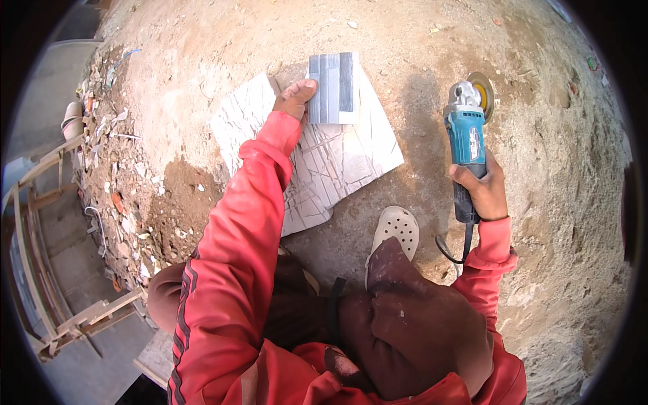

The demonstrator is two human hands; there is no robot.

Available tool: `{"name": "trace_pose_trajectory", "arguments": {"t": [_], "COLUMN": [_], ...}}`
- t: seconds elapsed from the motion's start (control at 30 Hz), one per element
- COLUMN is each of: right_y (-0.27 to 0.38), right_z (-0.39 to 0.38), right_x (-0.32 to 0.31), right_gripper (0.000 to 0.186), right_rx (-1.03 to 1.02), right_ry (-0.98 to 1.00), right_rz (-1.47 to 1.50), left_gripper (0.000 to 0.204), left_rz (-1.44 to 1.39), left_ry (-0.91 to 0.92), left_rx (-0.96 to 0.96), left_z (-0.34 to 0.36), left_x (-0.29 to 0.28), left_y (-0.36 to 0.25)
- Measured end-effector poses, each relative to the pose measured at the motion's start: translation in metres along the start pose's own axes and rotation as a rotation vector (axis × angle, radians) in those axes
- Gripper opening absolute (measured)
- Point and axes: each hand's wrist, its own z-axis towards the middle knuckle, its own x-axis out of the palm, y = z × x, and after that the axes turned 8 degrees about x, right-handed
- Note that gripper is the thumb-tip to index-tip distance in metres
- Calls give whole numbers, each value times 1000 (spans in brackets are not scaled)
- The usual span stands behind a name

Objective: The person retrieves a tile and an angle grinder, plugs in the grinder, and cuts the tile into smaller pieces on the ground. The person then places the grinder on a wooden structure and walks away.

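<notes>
A person crouches over a scored slab [324, 162] on dusty ground [553, 202], one hand on a tile and the other holding a grinder.

The left hand [295, 98] presses down on the near left edge of the grey tile [333, 88], fingers curled against it rather than wrapped around it; the tile lies flat on the far part of the slab, overhanging its far edge. The right hand [482, 189] is closed tight around the blue grinder [467, 138], which is held well to the right of the slab, its disc [483, 91] pointing away from the person and seemingly just off the ground, though the view makes that hard to judge. A white clog [395, 229] stands just below the slab's near edge. Rubble [115, 169] lies left of the slab, with a wooden frame [40, 256] beyond it.
</notes>
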Motion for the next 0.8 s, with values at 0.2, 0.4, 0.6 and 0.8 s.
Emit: {"name": "trace_pose_trajectory", "arguments": {"t": [0.2, 0.4, 0.6, 0.8], "right_y": [-3, -2, -6, -3], "right_z": [-1, -7, -9, -13], "right_x": [-1, 7, 9, 13], "right_gripper": [48, 47, 44, 43], "right_rx": [5, -5, -3, -5], "right_ry": [12, 27, 29, 44], "right_rz": [-34, -26, -3, -7], "left_gripper": [25, 27, 31, 33], "left_rz": [95, 92, 56, 75], "left_ry": [-93, -142, -104, -75], "left_rx": [11, -38, -55, -30], "left_z": [-11, -26, -27, -29], "left_x": [22, 25, 19, 8], "left_y": [5, -1, -3, 4]}}
